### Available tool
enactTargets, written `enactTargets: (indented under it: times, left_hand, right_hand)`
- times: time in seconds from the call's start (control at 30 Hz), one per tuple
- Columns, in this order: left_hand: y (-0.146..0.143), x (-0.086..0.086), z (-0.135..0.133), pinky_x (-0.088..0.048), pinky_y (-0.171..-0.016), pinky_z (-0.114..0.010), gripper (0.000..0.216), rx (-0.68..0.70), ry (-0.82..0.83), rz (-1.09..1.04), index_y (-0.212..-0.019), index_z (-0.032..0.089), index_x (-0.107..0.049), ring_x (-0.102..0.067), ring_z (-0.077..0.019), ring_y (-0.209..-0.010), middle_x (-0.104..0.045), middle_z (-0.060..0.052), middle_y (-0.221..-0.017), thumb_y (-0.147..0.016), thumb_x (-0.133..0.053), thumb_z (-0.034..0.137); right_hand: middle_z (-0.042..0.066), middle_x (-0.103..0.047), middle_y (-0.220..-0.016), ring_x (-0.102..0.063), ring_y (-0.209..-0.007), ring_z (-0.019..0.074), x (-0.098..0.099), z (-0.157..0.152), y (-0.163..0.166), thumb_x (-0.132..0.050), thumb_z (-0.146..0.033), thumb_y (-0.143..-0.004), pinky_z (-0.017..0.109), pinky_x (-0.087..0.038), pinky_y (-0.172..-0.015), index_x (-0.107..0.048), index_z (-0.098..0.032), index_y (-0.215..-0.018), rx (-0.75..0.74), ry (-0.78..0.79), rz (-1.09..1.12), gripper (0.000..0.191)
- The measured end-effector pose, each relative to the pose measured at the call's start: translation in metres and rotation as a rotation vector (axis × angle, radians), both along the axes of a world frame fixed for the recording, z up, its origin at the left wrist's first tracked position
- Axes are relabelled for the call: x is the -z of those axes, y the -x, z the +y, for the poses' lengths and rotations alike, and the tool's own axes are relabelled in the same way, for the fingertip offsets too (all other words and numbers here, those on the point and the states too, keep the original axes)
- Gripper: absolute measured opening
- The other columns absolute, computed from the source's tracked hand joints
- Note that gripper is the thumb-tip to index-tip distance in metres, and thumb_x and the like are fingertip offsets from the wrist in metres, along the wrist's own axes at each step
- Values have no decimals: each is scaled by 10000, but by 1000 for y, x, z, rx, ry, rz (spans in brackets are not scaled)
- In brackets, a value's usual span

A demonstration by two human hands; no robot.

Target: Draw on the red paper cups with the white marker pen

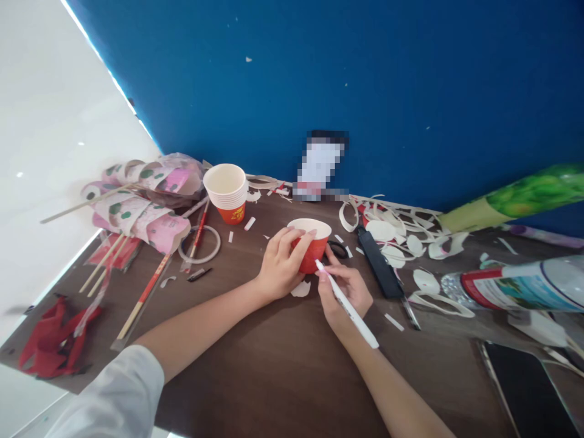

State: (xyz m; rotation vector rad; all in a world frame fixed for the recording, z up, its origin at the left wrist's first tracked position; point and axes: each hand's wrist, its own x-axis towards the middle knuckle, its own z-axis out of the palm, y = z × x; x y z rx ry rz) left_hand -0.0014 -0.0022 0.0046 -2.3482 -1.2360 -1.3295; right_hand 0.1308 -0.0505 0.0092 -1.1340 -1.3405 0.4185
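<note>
— Where is the small red paper cup with a white interior (314, 250) to be found?
— It is held over the dark brown wooden table (255, 383) by the left hand (283, 263); the fingers are bent over its rim and outer wall, only slightly parted. Whether its base is rested on the table cannot be told.
— And the right hand (343, 293)?
— A slim white marker pen (353, 316) is pinched there, the fingers closed about its barrel. Its tip is aimed at the cup's wall; whether contact is made cannot be told.
— What is seen around the cup?
— A black looped handle (338, 249) is set just right of it. To its left, a stack of white-and-red paper cups (225, 190) is stood upright. Farther right, curled white paper scraps (382, 231) are strewn, and a clear plastic bottle with a colourful label (520, 285) is laid on its side.
</note>
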Motion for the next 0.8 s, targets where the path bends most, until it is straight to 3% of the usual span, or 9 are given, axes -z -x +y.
enactTargets:
  times: [0.8]
  left_hand:
    - [-2, 0, 0, -422, -1029, -407, 551, -27, -27, -2, -1344, 177, -396, -498, -252, -1155, -524, -115, -1159, -815, -548, 176]
  right_hand:
    - [84, -734, -1046, -709, -995, 266, 1, 0, 2, -685, -207, -775, 381, -612, -834, -662, -212, -925, 88, 4, -3, 151]
